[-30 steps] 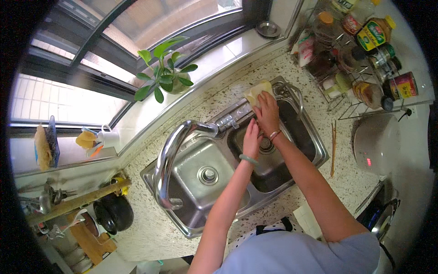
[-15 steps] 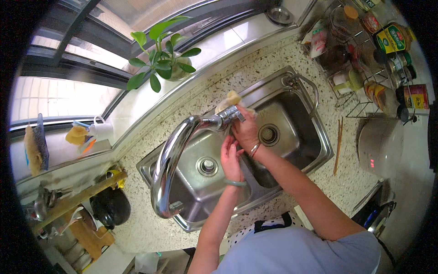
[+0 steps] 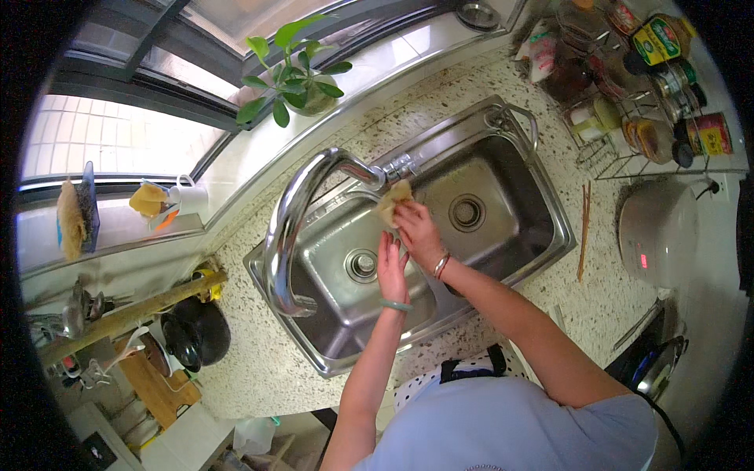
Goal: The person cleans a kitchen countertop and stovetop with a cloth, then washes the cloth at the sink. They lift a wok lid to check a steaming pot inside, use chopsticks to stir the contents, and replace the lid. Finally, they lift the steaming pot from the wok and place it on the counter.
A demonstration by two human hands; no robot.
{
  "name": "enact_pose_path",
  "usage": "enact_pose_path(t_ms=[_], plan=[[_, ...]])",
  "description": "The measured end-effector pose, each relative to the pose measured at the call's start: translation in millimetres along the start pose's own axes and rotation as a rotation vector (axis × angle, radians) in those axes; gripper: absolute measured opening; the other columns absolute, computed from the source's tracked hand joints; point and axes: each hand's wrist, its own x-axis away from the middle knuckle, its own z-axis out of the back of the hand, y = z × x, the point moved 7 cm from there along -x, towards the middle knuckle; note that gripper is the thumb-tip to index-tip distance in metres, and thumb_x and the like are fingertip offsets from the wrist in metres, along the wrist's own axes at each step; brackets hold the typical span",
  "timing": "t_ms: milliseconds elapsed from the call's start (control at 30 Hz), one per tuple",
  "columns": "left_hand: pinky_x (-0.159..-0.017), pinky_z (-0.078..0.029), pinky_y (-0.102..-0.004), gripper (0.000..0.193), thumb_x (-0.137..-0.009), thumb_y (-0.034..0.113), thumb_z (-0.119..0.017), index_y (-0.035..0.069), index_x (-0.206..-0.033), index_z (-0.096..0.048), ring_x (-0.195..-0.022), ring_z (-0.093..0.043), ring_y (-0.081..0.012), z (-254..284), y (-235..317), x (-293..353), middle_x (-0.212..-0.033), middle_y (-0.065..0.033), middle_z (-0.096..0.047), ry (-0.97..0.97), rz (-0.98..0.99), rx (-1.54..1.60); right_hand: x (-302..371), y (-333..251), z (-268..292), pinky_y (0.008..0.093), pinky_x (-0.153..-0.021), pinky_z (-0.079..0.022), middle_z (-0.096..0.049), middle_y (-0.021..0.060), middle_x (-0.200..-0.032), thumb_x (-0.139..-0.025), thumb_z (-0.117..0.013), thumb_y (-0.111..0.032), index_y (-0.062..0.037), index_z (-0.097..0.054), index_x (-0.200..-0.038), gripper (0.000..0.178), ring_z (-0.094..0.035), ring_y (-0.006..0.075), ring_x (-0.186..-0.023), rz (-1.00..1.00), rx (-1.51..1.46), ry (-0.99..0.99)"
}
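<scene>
A crumpled yellowish cloth (image 3: 395,201) is pinched in my right hand (image 3: 422,240), near the base of the chrome faucet (image 3: 289,220). That wrist wears a metal bangle. My left hand (image 3: 391,268), with a pale green bangle on its wrist, is just below, palm turned up and fingers stretched out toward the cloth. Nothing shows in its palm. Both hands are over the divider of the double steel sink (image 3: 564,243). The faucet's spout arches over the left basin, and each basin has a round drain.
Two chopsticks (image 3: 584,231) lie right of the sink, beside a white appliance (image 3: 658,228) with a lit red display. A wire rack (image 3: 620,165) of jars stands behind. Leftward are a black pot (image 3: 206,330) and wooden boards (image 3: 153,381). A potted plant (image 3: 294,82) sits on the sill.
My right hand has drawn the cloth from behind the faucet base toward me, to its near side. My left hand stays close below it. The whole view has shifted slightly.
</scene>
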Motion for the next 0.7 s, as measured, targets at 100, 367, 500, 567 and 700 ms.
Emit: enact_pose_path(t_ms=[100,367,500,567,700], plan=[[-0.099,-0.037,-0.0361,0.054,-0.095,0.024,-0.046,0.004,-0.141,-0.026,-0.127,-0.037,-0.0226,3,-9,8,-0.142,-0.0104,-0.033,-0.039,-0.004,0.034,15,-15,7,0.0378,-0.096,-0.039,-0.055,0.0084,-0.119,-0.076,-0.056,-0.004,-0.0054,-0.060,-0.102,0.026,-0.047,0.0299,-0.113,0.070,-0.014,-0.075],[-0.090,-0.043,-0.0322,0.040,-0.092,0.018,-0.051,0.004,-0.129,-0.046,-0.110,-0.049,-0.0145,25,-71,88,-0.122,-0.0042,-0.052,-0.134,0.348,-0.097,123,-30,57,0.0360,-0.095,-0.040,-0.057,0.0061,-0.117,-0.075,-0.054,-0.005,-0.0065,-0.059,-0.101,0.027,-0.049,0.0272,-0.110,0.096,0.022,-0.348],[-0.088,-0.045,-0.0313,0.040,-0.092,0.019,-0.052,0.003,-0.128,-0.047,-0.110,-0.050,-0.0157,31,-68,139,-0.122,-0.0046,-0.053,-0.202,0.366,-0.159,163,-39,80,0.0343,-0.085,-0.043,-0.060,0.0074,-0.106,-0.077,-0.056,-0.007,-0.0049,-0.059,-0.101,0.024,-0.054,0.0235,-0.098,0.030,0.169,-0.627],[-0.091,-0.044,-0.0322,0.045,-0.093,0.026,-0.050,0.005,-0.132,-0.042,-0.116,-0.047,-0.0169,35,-64,145,-0.128,-0.0055,-0.048,-0.207,0.394,-0.112,162,-27,80,0.0314,-0.076,-0.045,-0.062,0.0067,-0.096,-0.080,-0.057,-0.010,-0.0027,-0.060,-0.099,0.020,-0.056,0.0183,-0.087,-0.273,0.021,-0.650],[-0.093,-0.042,-0.0323,0.049,-0.096,0.033,-0.045,0.006,-0.136,-0.036,-0.121,-0.042,-0.0167,21,-11,129,-0.133,-0.0058,-0.043,-0.158,0.258,0.009,136,-8,40,0.0247,-0.062,-0.044,-0.061,0.0016,-0.079,-0.088,-0.056,-0.018,0.0007,-0.060,-0.096,0.021,-0.053,0.0068,-0.071,-0.866,-0.611,-0.293]])
